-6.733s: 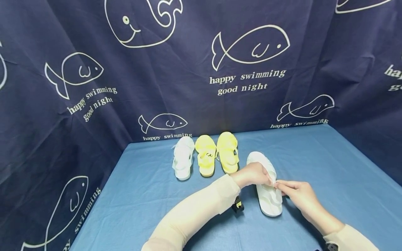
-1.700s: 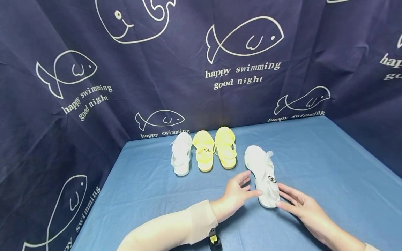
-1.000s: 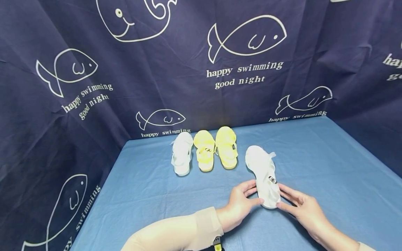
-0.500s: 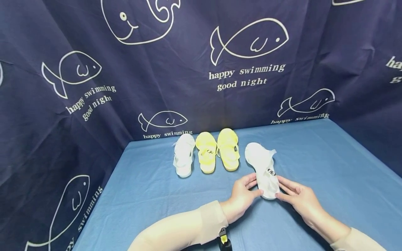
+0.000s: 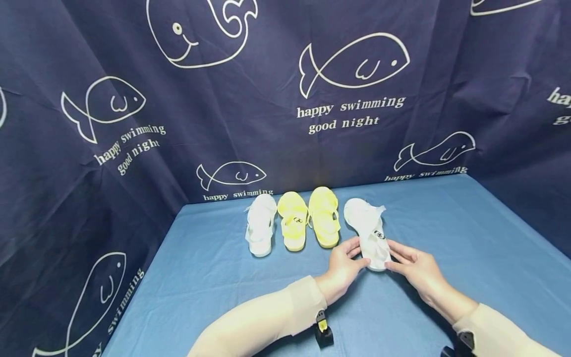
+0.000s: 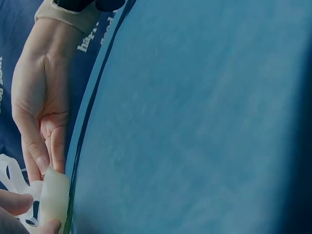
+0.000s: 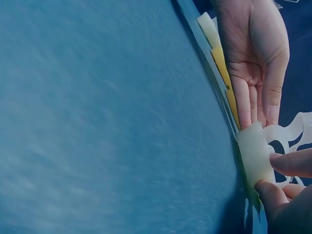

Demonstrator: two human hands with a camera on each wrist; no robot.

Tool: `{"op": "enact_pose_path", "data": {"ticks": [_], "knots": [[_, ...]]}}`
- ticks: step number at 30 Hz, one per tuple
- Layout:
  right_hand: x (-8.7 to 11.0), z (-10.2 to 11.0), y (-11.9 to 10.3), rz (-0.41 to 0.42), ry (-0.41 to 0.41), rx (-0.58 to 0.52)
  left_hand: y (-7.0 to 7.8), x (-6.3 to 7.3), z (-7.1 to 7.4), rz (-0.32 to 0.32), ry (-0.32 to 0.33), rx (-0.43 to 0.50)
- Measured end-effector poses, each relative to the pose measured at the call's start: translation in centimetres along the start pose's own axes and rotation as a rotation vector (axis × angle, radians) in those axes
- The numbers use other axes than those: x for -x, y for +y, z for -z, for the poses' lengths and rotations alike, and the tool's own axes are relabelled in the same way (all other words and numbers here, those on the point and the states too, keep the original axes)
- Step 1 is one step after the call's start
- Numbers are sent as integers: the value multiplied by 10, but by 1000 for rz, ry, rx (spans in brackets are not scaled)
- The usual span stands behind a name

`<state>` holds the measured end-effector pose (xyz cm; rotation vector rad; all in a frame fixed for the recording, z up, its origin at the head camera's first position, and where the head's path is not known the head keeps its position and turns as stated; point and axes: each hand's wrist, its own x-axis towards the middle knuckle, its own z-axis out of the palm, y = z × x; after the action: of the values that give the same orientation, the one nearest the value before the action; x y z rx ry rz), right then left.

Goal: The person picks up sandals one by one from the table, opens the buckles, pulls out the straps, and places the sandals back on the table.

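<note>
A white sandal (image 5: 363, 218) with a dark oval emblem on its strap lies toe toward the back wall. My left hand (image 5: 342, 267) holds its left side near the heel, thumb at the heel end and fingers along the side. Opposite it, my right hand (image 5: 421, 272) grips the right side the same way. Both wrist views show the pale heel (image 6: 54, 195) between the two hands, thumbs at its back face. A loose strap (image 5: 379, 210) sticks out on the right. Left of it stand two yellow sandals (image 5: 292, 203) and another white sandal (image 5: 261, 218).
Blue cloth (image 5: 214, 297) covers the table. Dark blue curtains (image 5: 267, 109) with white fish drawings rise behind and at both sides. The yellow sandal (image 5: 323, 198) on the right is the held one's nearest neighbour. Black devices (image 5: 324, 334) are strapped to the wrists.
Earlier, both hands were at the strap. Later the left hand came to the heel side, opposite the right. Both hands have since shifted the white sandal back and leftward, closer to the yellow ones.
</note>
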<state>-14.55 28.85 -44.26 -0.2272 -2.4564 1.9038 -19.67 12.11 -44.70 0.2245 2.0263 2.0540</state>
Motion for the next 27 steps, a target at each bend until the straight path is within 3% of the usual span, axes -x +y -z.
{"op": "enact_pose_path", "data": {"ticks": [12,27], "knots": [[-31,-2,-5,24,8,34,7,-25,-5,33,69,34],[-54,-7,-3,-5,16,22,5,-43,-14,32,142,67]]}}
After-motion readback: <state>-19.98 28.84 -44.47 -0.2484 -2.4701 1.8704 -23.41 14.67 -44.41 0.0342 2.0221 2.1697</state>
